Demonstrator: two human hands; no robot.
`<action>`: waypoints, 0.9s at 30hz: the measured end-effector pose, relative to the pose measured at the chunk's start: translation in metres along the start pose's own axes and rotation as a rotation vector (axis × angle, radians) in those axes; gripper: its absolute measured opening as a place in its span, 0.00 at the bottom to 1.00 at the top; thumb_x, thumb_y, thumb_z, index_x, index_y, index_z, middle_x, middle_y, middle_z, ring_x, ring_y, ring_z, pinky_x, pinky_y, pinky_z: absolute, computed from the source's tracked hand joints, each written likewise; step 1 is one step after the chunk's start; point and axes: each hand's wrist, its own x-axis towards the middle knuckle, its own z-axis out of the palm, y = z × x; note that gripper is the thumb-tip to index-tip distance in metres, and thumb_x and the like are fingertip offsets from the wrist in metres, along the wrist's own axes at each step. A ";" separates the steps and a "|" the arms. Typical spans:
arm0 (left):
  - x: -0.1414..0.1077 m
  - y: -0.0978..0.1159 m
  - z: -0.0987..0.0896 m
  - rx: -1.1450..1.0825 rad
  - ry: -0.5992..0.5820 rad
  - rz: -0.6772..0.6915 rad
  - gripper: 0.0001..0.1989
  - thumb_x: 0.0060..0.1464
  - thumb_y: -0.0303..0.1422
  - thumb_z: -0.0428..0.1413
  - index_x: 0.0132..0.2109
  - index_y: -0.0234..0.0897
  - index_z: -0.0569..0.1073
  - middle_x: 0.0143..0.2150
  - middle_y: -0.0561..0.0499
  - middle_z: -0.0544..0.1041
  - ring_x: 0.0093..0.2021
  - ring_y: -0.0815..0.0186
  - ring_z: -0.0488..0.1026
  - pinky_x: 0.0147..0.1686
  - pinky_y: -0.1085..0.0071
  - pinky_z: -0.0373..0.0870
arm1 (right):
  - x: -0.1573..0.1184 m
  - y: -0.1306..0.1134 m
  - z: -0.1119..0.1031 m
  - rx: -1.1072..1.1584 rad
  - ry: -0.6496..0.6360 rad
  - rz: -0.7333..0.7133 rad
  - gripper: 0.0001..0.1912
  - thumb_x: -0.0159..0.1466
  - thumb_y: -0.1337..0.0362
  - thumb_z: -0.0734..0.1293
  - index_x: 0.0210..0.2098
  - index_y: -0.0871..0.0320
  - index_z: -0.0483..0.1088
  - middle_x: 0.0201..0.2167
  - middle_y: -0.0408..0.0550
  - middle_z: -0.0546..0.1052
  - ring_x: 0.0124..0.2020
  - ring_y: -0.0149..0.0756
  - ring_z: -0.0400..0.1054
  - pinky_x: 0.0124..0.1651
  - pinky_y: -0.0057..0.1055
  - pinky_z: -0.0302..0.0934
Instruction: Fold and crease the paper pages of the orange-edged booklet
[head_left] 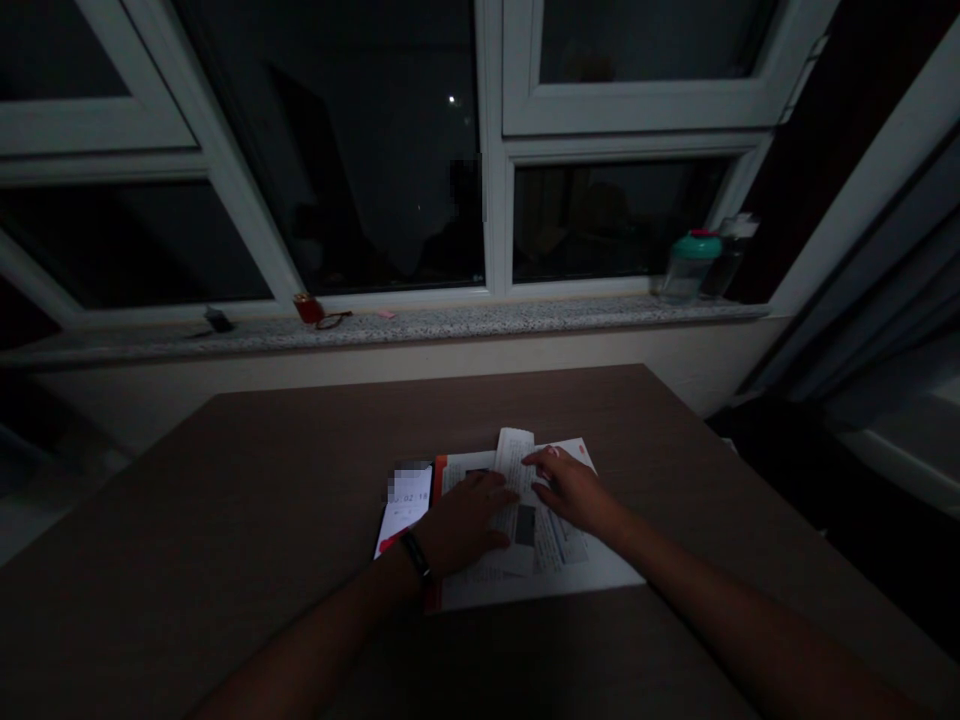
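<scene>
The left hand (461,525) is pressing over a folded printed paper (516,446), its fingers lying slightly apart. The right hand (576,490) is working at the paper's right edge, thumb and index apart; contact is looking likely. The paper is lying on a larger printed sheet (611,573) on the surface (300,500). Folding or flattening seems to be underway, calling for steady left-hand pressure and light right-hand guidance.

teal lid (696,246) on clear bottle; brown table (300,480); speckled grey sill (495,318); black wristband (415,557).
</scene>
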 end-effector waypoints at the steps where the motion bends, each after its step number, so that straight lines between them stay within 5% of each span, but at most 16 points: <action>1: 0.000 0.000 0.000 0.018 -0.010 0.007 0.28 0.54 0.32 0.64 0.60 0.45 0.67 0.63 0.46 0.63 0.63 0.50 0.58 0.59 0.53 0.60 | 0.000 -0.001 0.000 -0.004 -0.002 -0.004 0.19 0.61 0.71 0.65 0.52 0.56 0.66 0.39 0.49 0.71 0.40 0.38 0.67 0.46 0.36 0.63; 19: -0.003 0.008 -0.001 0.031 0.000 0.067 0.18 0.52 0.34 0.66 0.50 0.40 0.73 0.58 0.45 0.67 0.60 0.51 0.62 0.58 0.55 0.61 | -0.013 -0.030 -0.013 -0.085 -0.122 -0.040 0.24 0.58 0.66 0.70 0.53 0.54 0.66 0.44 0.50 0.72 0.44 0.41 0.67 0.48 0.36 0.61; 27: -0.002 0.009 -0.003 0.028 -0.030 0.041 0.18 0.50 0.34 0.68 0.47 0.40 0.73 0.58 0.45 0.67 0.60 0.51 0.62 0.57 0.54 0.63 | -0.012 -0.021 -0.009 -0.085 -0.087 0.008 0.21 0.59 0.66 0.69 0.53 0.54 0.67 0.46 0.51 0.72 0.45 0.40 0.68 0.49 0.35 0.61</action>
